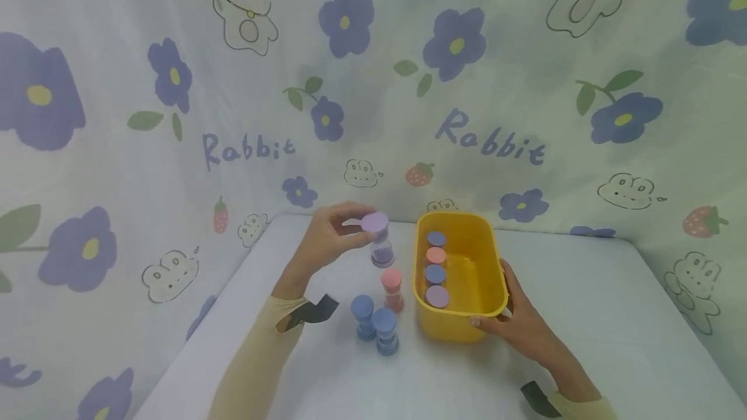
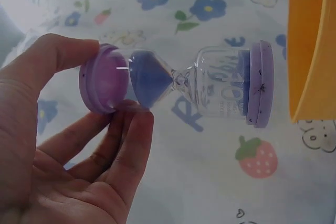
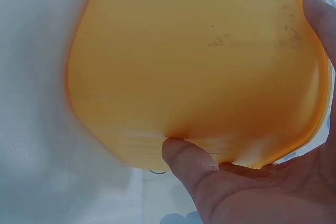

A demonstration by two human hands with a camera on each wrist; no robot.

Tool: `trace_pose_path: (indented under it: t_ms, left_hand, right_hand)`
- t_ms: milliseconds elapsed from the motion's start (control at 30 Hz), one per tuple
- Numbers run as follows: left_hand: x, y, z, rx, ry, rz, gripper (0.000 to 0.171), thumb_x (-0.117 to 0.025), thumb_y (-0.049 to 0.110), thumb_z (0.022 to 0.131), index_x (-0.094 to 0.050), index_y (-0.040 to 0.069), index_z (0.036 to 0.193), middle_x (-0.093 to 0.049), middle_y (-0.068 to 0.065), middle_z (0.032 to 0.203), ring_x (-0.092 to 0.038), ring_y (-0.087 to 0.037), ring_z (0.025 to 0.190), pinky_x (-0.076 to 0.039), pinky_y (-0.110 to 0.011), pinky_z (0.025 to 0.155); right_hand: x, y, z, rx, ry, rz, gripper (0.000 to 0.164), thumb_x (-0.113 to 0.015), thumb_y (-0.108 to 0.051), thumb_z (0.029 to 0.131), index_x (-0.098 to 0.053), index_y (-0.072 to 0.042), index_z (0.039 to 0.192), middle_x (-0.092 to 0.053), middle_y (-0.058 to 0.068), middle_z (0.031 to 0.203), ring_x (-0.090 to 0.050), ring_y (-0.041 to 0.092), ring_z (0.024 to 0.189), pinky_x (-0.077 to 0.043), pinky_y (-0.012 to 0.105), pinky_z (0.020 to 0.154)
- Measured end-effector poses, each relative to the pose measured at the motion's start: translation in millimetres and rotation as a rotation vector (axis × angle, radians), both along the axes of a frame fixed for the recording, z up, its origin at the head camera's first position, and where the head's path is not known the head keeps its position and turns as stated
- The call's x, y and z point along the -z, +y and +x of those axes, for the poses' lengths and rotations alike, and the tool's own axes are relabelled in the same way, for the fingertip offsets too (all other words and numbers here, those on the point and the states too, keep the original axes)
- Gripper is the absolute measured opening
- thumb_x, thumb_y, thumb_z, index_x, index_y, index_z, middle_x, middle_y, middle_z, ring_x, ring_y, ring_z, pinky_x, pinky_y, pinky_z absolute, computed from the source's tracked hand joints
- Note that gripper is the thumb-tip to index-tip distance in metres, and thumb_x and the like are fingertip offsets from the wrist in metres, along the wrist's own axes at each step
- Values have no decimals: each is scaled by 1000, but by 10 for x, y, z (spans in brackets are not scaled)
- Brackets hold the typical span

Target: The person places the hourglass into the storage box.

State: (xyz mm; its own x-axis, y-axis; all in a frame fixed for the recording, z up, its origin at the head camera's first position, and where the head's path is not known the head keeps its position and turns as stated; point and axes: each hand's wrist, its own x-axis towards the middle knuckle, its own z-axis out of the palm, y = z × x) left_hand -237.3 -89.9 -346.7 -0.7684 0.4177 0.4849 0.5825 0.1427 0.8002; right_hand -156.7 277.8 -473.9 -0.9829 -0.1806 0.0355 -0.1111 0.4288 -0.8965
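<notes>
A purple-capped hourglass [image 1: 382, 251] is held up by my left hand [image 1: 323, 238], to the left of the yellow bin [image 1: 461, 332]. In the left wrist view, the thumb and fingers pinch one purple cap of the hourglass [image 2: 151, 80], and blue-purple sand shows in both bulbs. My right hand [image 1: 525, 326] grips the bin at its near right corner. Seen from the right wrist, the right hand [image 3: 257, 195] has its thumb on one wall and a fingertip at the rim. Inside the bin, along its left wall, stand two blue hourglasses, a pink one and a purple one [image 1: 437, 297].
A pink hourglass [image 1: 393, 290] stands upright left of the bin. Two blue hourglasses, one at the left [image 1: 364, 317] and one nearer the bin [image 1: 386, 331], stand side by side in front of it. Behind the white table [image 1: 595, 316] hangs a curtain printed with flowers and rabbits.
</notes>
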Motion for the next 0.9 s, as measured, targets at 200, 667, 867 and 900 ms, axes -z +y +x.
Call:
trace_pose_path:
  t_ms: [200,667,867,900]
  left_hand:
    - [-42,153,-102,-12,-22,-16,37,-81,3,86,-72,3,122,-74,-17,122,-74,-27,109,-62,-38,97]
    - [-69,636,-403,80,-31,14,37,-80,2,86,-71,0,122,-73,-18,121,-70,-23,109,-62,-34,96]
    - [-83,848,-499,7,7,-75,42,-86,15,84,-73,7,123,-75,-10,119,-72,-20,110,-63,-29,92]
    - [-87,884,-513,-1,7,-84,43,-87,16,83,-74,8,122,-76,-10,118,-72,-20,109,-63,-29,91]
  right_hand:
    - [2,-10,-8,9,-13,-1,121,-84,-42,85,5,-33,166,-10,13,175,-33,44,151,-45,61,113]
    - [-2,9,-31,-14,13,-7,120,-84,-38,86,6,-33,166,-9,13,175,-34,44,151,-46,62,112]
    - [12,11,-26,-4,-26,-4,121,-84,-41,86,8,-38,164,-7,11,176,-30,43,154,-44,62,113]
    - [17,9,-23,-3,-32,-3,121,-84,-42,86,8,-39,164,-7,10,176,-30,43,154,-44,62,114]
